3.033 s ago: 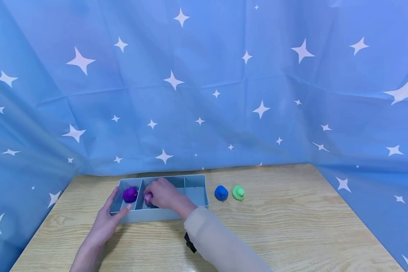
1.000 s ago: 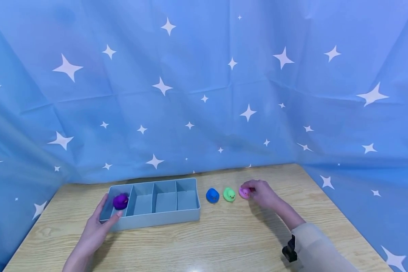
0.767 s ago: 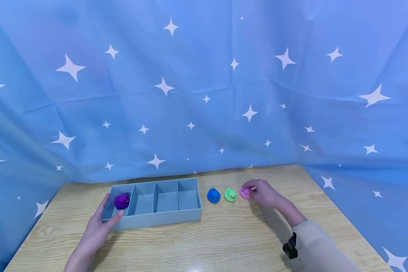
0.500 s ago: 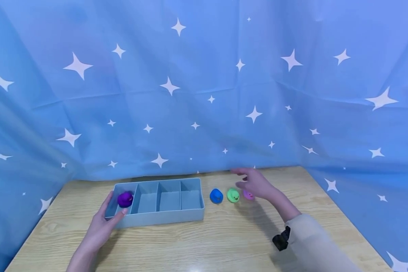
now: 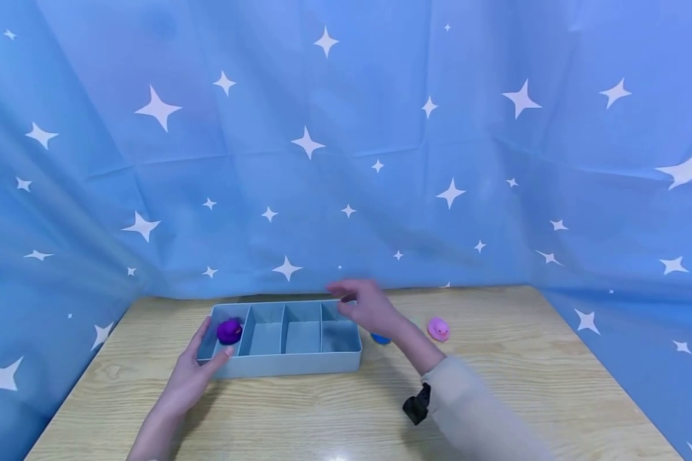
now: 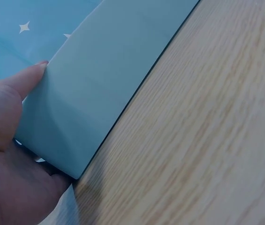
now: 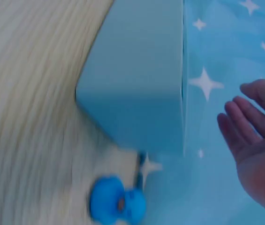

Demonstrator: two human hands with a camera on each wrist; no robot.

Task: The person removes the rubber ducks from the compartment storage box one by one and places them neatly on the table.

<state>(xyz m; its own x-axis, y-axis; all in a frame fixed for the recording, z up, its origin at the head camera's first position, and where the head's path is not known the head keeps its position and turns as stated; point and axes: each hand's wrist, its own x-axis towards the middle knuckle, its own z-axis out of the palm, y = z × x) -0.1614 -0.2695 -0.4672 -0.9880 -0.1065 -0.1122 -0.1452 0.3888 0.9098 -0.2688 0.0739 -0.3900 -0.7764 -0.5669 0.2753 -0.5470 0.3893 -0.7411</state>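
A grey-blue divided box (image 5: pixel 296 365) stands on the table with a purple toy duck (image 5: pixel 229 331) in its leftmost compartment. My left hand (image 5: pixel 187 378) grips the box's left end, its thumb at the front rim; the left wrist view shows this thumb (image 6: pixel 29 79) against the wall. My right hand (image 5: pixel 369 307) hovers over the rightmost compartment, fingers loosely spread, holding nothing. Under that forearm a blue toy duck (image 5: pixel 381 339) peeks out, fully seen in the right wrist view. A pink toy duck (image 5: pixel 438 329) sits farther right. The green duck is almost wholly hidden by the wrist.
The wooden table (image 5: pixel 300 416) reaches back to a blue star-patterned cloth (image 5: pixel 369 237), which also hangs on both sides. Three more compartments of the box hold nothing. A black device (image 5: pixel 417 404) is strapped at the right sleeve.
The right hand has taken the pink duck from the box, set it down right of the green duck, let go, and swung back left over the box. The left hand keeps its place.
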